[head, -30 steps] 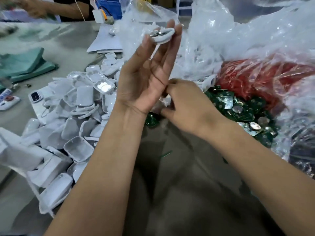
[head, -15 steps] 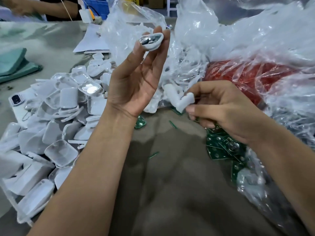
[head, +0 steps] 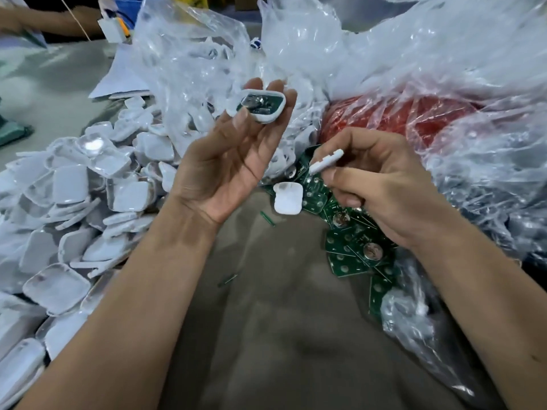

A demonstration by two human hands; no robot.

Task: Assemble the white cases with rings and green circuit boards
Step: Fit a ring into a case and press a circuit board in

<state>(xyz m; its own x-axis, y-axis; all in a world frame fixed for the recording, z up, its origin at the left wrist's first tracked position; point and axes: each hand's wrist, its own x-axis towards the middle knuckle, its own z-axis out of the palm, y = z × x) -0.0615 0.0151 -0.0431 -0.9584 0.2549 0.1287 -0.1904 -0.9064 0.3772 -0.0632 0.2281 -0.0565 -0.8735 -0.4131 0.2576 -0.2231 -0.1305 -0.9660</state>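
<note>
Grey and smooth, the bench [head: 281, 335] carries heaps of parts under crumpled clear plastic bags [head: 384, 54] that fill the far side. One bag on the right shows a red mass [head: 384, 119] through its film; what it is made of cannot be told. Loose green circuit boards [head: 352, 253], square with round silver cells on some, spill out from a bag's mouth just below the right hand. On the left lies a broad heap of white case halves [head: 88, 202], shallow rounded-square plastic shells, some face up, some face down. A single white shell [head: 287, 198] lies alone on the bench between the two hands, beside the boards.

Raised palm-up, the left hand [head: 228, 170] pinches a white case half [head: 260, 105] between thumb and fingertips; inside this shell sits a green board with a shiny metal part. The fingers [head: 276, 119] are nearly straight behind the shell, the thumb pressed on its near rim. Lower and to the right, the right hand [head: 381, 184] is curled, thumb and forefinger pinching a thin white plastic piece [head: 325, 161] seen edge-on, its tip pointing up toward the left hand. The two held parts are apart.

At the far left edge another person's forearm [head: 59, 22] rests by the bench, and a folded teal cloth [head: 11, 131] lies near it.
</note>
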